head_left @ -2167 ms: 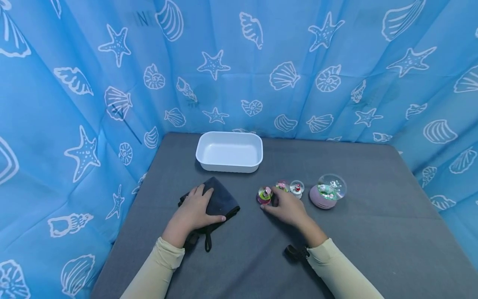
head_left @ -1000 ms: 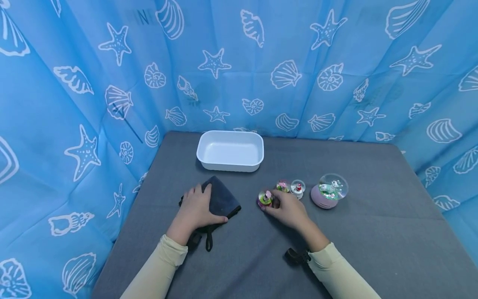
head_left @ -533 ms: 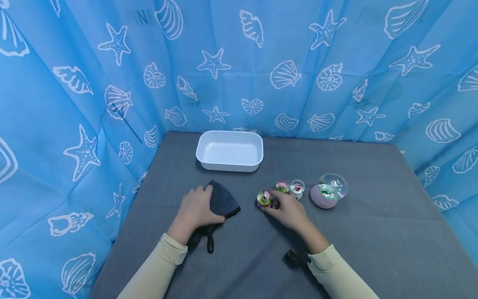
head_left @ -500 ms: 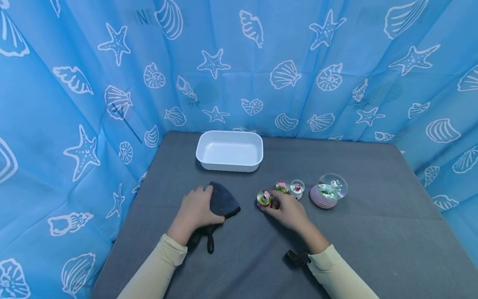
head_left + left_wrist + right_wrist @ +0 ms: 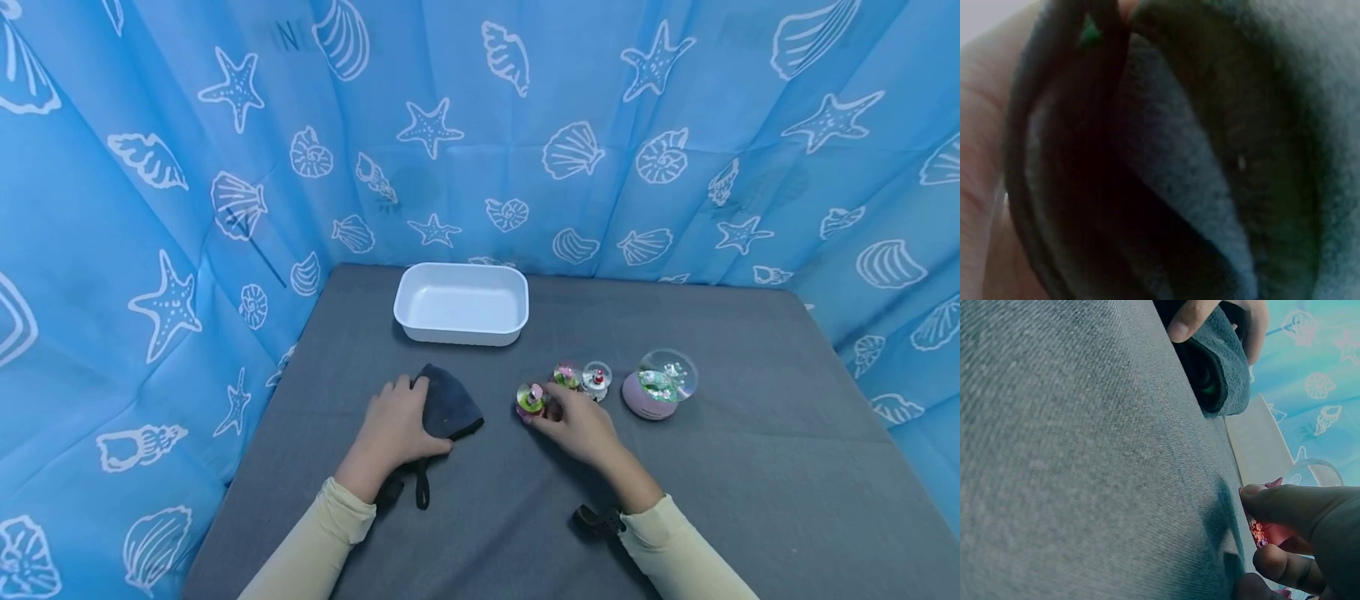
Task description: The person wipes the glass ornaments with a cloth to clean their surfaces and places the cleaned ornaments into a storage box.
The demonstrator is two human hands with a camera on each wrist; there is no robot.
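My left hand grips a dark grey-blue cloth with a black hem and a hanging loop. The cloth is bunched up between thumb and fingers; close folds of it fill the left wrist view. To the right, my right hand holds a small snow globe with a purple base and a pink and green figure, standing at the table surface. Thumb and fingers pinch its reddish base in the right wrist view. Just behind that hand stand a pink small globe and a white one.
A white rectangular tub stands at the back of the grey-covered table. A larger snow globe with a lilac base is at the right. Blue curtains with shell prints hang behind and at the sides.
The cloth has gone from lying flatter to bunched, its far corner drawn in towards my left hand. My right hand and the small snow globe stay nearly where they were.
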